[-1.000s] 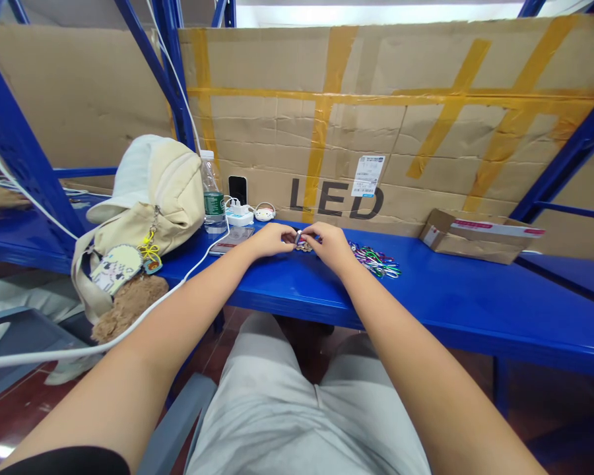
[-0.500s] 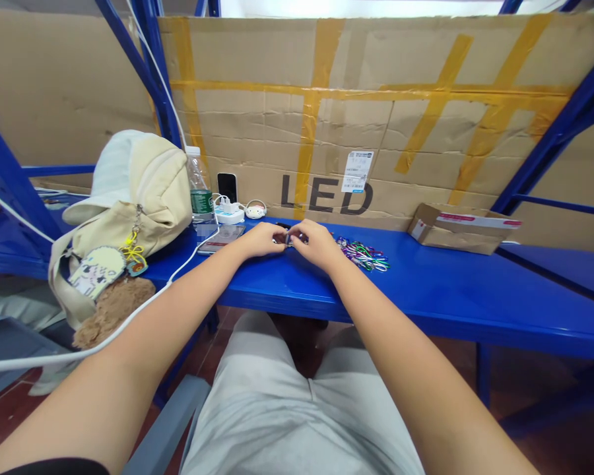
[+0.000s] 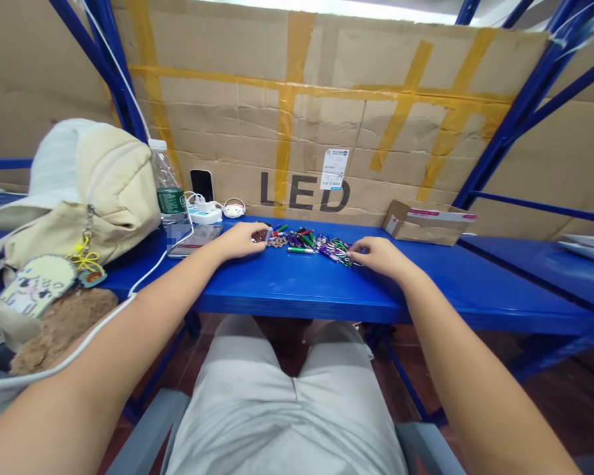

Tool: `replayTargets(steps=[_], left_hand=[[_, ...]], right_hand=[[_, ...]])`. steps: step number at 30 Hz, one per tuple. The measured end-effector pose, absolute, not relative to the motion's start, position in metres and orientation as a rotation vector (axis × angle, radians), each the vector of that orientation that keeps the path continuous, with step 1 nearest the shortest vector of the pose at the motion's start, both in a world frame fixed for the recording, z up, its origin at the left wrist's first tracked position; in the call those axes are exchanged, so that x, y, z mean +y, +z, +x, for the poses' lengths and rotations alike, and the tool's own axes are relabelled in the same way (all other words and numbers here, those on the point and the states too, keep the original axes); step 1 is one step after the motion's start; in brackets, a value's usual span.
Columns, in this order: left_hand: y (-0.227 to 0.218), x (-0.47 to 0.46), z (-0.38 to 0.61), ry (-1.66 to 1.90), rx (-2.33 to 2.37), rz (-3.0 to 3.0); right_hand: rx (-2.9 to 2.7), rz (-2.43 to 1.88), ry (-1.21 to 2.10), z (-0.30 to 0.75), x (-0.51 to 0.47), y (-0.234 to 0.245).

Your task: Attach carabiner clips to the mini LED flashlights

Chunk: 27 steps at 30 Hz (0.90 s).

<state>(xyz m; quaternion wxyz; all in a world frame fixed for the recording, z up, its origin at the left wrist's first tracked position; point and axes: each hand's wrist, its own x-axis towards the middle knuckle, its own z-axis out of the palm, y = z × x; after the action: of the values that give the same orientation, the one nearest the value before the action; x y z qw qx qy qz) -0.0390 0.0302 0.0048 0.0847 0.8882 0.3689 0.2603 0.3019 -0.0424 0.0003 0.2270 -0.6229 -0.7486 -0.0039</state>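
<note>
My left hand (image 3: 241, 239) rests on the blue table with its fingers curled round a small object. That object is mostly hidden; a dark part and a clear edge show at the fingertips. To its right lies a mixed pile of small metal items, with a green cylinder (image 3: 300, 250) in front. The pile's right part is a heap of purple, green and silver carabiners (image 3: 332, 248). At the right edge of this heap, my right hand (image 3: 377, 254) has its thumb and fingers closed on a carabiner, partly covered by the fingers.
A small open cardboard box (image 3: 423, 227) stands on the blue table (image 3: 287, 284) at right. On the left are a cream backpack (image 3: 121, 178), a bottle (image 3: 168, 188), a phone (image 3: 201, 184), a charger block (image 3: 204, 212) and a white cable. A big cardboard sheet (image 3: 237, 132) stands behind.
My hands were together in the middle over a small object. They are now apart, the right one over at the carabiner heap, the left one holding back. The view has turned slightly right.
</note>
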Motion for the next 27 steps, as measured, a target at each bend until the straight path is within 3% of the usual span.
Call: replayTargets(steps=[12, 20, 27], left_hand=[[0.009, 0.014, -0.029, 0.618, 0.992, 2.723], [0.009, 0.006, -0.019, 0.583, 0.691, 2.631], [0.005, 0.011, -0.022, 0.738, 0.670, 2.473]], right_hand=[[-2.008, -1.559, -0.086, 0.293, -0.052, -0.005], [-1.649, -1.116, 0.423, 0.191, -0.036, 0.006], [-1.676, -1.100, 0.484, 0.162, -0.033, 0.008]])
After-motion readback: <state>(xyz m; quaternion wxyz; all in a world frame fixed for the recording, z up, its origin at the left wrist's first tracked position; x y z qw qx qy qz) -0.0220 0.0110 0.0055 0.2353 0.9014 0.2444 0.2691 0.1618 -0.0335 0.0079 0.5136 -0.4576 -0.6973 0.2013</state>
